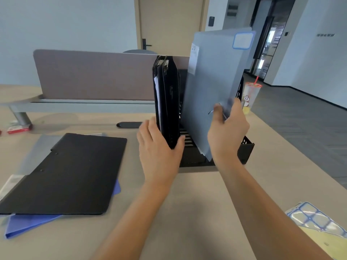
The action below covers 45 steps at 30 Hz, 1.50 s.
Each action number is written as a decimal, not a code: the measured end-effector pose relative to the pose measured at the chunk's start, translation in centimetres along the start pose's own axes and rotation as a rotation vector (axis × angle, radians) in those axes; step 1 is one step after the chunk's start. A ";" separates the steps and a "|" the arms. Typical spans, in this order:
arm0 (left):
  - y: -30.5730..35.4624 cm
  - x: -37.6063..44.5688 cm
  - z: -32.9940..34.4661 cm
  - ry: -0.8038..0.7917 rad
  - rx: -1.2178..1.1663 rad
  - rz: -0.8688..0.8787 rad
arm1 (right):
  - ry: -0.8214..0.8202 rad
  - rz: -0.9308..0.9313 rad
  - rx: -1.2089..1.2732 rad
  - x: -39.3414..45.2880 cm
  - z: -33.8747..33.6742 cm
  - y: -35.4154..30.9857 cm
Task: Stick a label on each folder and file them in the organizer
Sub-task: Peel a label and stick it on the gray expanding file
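While both hands work at the organizer, a small red-and-white box (pixel 18 129) lies at the far left edge of the counter (pixel 169 212). Just to its right, a black clip folder (pixel 65 175) lies flat on the counter, resting on a blue folder (pixel 28 225) and a grey translucent folder (pixel 40 147) whose edges show beneath it. A brown desk divider (pixel 93 76) stands along the back of the counter.

At centre, the left hand (pixel 159 152) grips a group of upright black folders (pixel 167 102) near their lower edge, fingers on the left face and thumb on the right face. These folders stand at the left end of the black mesh organizer (pixel 247 151).

The right hand (pixel 228 132) pinches a grey translucent labelled folder (pixel 216 87), thumb on the near face. This folder is tilted, lower corner inside the organizer, to the right of the black folders and apart from them. A blue-bordered label (pixel 243 40) sits at its upper right corner.

Behind the organizer stands a plastic cup with a red straw (pixel 250 96). At the near right corner lies a sheet of blue-bordered labels (pixel 317 220).
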<state>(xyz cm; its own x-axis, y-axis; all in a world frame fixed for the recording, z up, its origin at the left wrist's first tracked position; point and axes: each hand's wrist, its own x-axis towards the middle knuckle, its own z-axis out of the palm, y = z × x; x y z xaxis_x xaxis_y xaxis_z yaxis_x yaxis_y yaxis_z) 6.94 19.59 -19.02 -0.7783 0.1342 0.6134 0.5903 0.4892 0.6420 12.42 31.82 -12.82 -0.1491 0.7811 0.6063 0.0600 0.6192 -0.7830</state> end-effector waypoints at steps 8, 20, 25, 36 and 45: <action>0.5 4.8 2.5 -0.061 -0.019 -0.134 | 0.006 -0.077 -0.017 1.3 1.7 0.3; -1.5 6.5 2.4 -0.127 -0.054 -0.090 | -0.052 -0.115 -0.043 1.4 6.8 1.7; -1.5 6.7 2.2 -0.143 -0.072 -0.083 | -0.115 -0.184 0.014 1.5 8.2 2.3; -1.4 6.6 2.3 -0.179 -0.071 -0.067 | -0.142 -0.227 0.089 2.5 8.4 2.8; -2.0 6.9 2.4 -0.200 -0.096 -0.066 | -0.369 -0.154 -0.010 -0.1 8.1 5.0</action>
<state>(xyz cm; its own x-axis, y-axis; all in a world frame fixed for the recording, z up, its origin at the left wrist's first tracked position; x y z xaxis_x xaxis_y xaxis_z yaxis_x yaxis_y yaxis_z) -0.10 21.60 -17.15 -0.8369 0.2775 0.4717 0.5473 0.4195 0.7242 4.73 34.17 -17.98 -0.5012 0.5986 0.6248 0.0180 0.7292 -0.6841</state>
